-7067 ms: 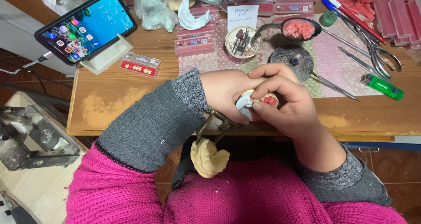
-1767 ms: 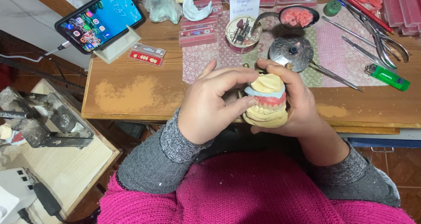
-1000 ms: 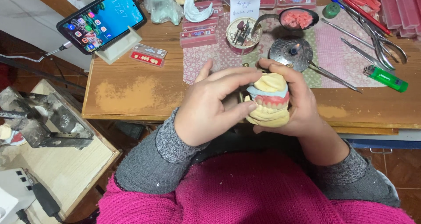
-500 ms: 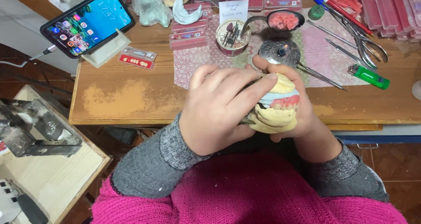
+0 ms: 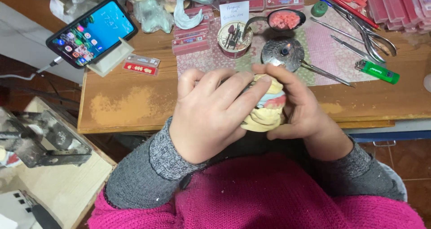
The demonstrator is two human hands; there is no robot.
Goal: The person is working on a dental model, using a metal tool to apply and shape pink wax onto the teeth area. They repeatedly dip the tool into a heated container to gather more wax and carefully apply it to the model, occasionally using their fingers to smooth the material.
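Two bare hands are up close in front of the wooden table (image 5: 134, 108), and both are wrapped around a yellowish plaster model of teeth (image 5: 265, 114) with a pink band and a pale blue bit across its middle. The left hand (image 5: 211, 114) lies over the left side of the model, with its fingers curled across the front, so most of the model is hidden behind it. The right hand (image 5: 301, 108) cups the model from the other side, and its fingers reach over the top. Only a small part of the model peeks out between the two hands, and the teeth on it cannot be seen. The model is held in the air just above the near edge of the table, close to the pink sweater (image 5: 269, 197). Behind the hands sits a small shiny metal burner (image 5: 283, 54), partly hidden by the right fingers. Beside it is a round cup of little tools (image 5: 234, 38), too small to tell apart. A spoon with pink wax (image 5: 286, 19) lies farther back. A green lighter (image 5: 377, 72) lies to the right, well apart from the hands. A phone (image 5: 92, 31) leans on a stand at the left. Red boxes (image 5: 390, 4) at the top right are cut off by the edge.
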